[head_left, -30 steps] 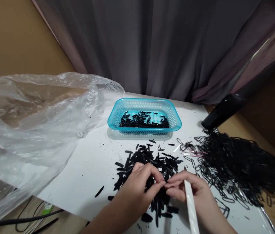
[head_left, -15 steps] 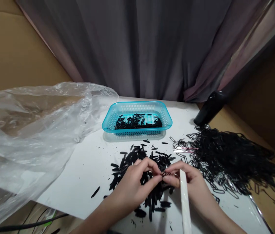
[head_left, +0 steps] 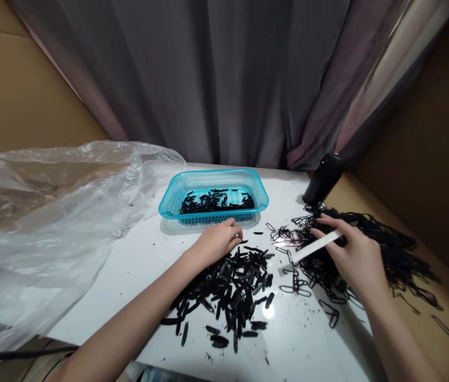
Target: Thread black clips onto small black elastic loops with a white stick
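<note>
the left fingertips are partly curled out of sight, so whether they pinch anything cannot be told; the far end of the white stick (head_left: 316,248) is covered by the right hand (head_left: 330,225), and a pinkish thing (head_left: 286,242) under the black loops (head_left: 397,241) is hard to make out. a clear plastic bag (head_left: 89,228) is cut off at left.

the left hand (head_left: 220,240) is loosely curled above the far edge of the pile of slim black pieces (head_left: 234,297), just short of the blue plastic basket (head_left: 259,197), which contains similar pieces. the right hand, thumb and fingers part-spread, has the stick across it, fingertips at the heap of loops; a pinched loop cannot be confirmed.

all this is on a glossy white tabletop (head_left: 117,297); a black cylinder (head_left: 322,179) tilts at far right before a grey curtain (head_left: 228,79).
</note>
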{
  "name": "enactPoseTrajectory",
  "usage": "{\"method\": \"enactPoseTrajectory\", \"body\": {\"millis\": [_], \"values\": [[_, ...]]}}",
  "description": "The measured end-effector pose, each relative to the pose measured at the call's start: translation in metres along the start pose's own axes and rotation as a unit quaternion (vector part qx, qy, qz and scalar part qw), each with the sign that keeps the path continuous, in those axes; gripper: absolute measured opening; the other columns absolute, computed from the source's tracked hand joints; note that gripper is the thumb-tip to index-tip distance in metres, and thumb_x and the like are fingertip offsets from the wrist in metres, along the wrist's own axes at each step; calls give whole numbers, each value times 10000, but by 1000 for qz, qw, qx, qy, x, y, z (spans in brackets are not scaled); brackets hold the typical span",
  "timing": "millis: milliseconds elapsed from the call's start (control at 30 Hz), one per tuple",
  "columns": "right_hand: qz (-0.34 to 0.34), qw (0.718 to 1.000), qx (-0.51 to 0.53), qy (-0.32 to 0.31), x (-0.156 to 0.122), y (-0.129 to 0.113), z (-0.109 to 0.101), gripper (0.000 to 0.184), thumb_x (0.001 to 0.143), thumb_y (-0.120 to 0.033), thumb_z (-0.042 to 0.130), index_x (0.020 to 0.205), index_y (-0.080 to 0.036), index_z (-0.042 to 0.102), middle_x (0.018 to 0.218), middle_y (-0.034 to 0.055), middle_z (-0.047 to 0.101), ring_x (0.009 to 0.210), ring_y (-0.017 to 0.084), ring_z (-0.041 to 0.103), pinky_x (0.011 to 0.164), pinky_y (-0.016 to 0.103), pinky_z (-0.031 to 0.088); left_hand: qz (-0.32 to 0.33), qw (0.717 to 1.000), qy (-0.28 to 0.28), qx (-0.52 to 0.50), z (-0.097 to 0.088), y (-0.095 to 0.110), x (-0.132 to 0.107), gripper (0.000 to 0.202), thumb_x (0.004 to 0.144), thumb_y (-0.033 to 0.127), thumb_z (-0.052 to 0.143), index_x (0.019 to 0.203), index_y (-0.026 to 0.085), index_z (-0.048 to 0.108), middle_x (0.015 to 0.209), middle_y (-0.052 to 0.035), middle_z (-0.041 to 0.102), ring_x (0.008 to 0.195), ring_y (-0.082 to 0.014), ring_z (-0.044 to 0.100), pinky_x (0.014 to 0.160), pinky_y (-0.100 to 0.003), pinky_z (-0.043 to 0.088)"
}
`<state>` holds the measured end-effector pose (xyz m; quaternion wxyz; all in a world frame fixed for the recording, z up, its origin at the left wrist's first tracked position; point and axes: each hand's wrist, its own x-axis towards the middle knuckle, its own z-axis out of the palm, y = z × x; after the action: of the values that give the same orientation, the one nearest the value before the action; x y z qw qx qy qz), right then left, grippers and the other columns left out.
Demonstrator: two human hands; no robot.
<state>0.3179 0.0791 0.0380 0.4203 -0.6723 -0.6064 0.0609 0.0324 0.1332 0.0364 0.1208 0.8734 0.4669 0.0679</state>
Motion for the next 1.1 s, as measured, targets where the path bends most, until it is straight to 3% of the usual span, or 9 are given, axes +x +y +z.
{"method": "enactPoseTrajectory", "body": {"millis": [67, 233, 367, 567, 633, 733, 833, 1000, 1100], "values": [[-12, 1000, -14, 21, 1, 2, -2, 360, 850, -542, 630, 1012, -237, 731, 1152, 110, 736, 1013, 346, 667, 842, 447, 470, -2, 1000, -10, 12, 0, 1, 2, 175, 945, 202, 511, 946, 170, 682, 1023, -95, 645, 817, -244, 668, 708, -348, 514], [7, 999, 4, 41, -1, -7, -6, 251, 864, -480, 657, 864, -237, 718, 825, 53, 737, 767, 253, 660, 680, 338, 431, 12, 998, -47, 34, -6, 3, 6, 139, 952, 170, 517, 942, 160, 656, 998, -59, 668, 816, -187, 648, 727, -323, 512], [30, 998, 47, 29, -3, -15, -8, 318, 930, -505, 557, 836, -237, 700, 820, 48, 741, 761, 233, 644, 646, 320, 404, 10, 995, -78, 59, -11, 9, 11, 113, 968, 198, 547, 944, 135, 638, 917, -29, 669, 774, -154, 636, 740, -333, 531], [35, 993, 107, 19, -6, -21, -6, 323, 933, -509, 555, 813, -238, 683, 859, 40, 749, 815, 227, 664, 694, 320, 424, 4, 993, -95, 70, -18, 18, 19, 252, 818, -43, 501, 921, 131, 652, 857, -98, 698, 767, -219, 640, 703, -330, 481], [29, 992, 117, 21, -7, -22, -5, 317, 935, -501, 558, 810, -236, 680, 843, 36, 742, 810, 224, 660, 690, 321, 421, 2, 993, -100, 68, -18, 18, 23, 213, 844, -11, 521, 925, 135, 653, 840, -80, 695, 749, -208, 639, 699, -331, 491], [23, 991, 126, 23, -8, -23, -6, 313, 941, -488, 555, 808, -233, 680, 827, 30, 732, 788, 211, 648, 690, 321, 418, -8, 992, -111, 67, -16, 16, 26, 80, 937, 177, 587, 962, 135, 651, 900, -44, 684, 772, -171, 648, 731, -343, 540], [22, 991, 132, 20, -8, -26, -8, 317, 940, -484, 560, 788, -232, 679, 800, 20, 716, 730, 187, 615, 670, 313, 408, -23, 990, -122, 66, -14, 12, 26, 192, 957, 307, 605, 1043, 141, 645, 1005, -49, 679, 849, -173, 667, 774, -367, 568], [15, 990, 141, 23, -8, -28, -10, 315, 945, -468, 560, 773, -231, 673, 788, 16, 702, 720, 180, 596, 664, 306, 404, -30, 987, -142, 70, -12, 11, 24, 225, 958, 313, 607, 1097, 139, 637, 1050, -62, 679, 877, -184, 676, 774, -374, 580], [-12, 988, 152, -24, -11, -29, -6, 277, 959, -418, 550, 788, -228, 658, 789, 13, 699, 732, 180, 610, 670, 297, 415, -11, 990, -127, 68, -17, 18, 23, 169, 957, 271, 602, 1040, 129, 644, 985, -54, 684, 829, -174, 670, 753, -361, 571]]}}
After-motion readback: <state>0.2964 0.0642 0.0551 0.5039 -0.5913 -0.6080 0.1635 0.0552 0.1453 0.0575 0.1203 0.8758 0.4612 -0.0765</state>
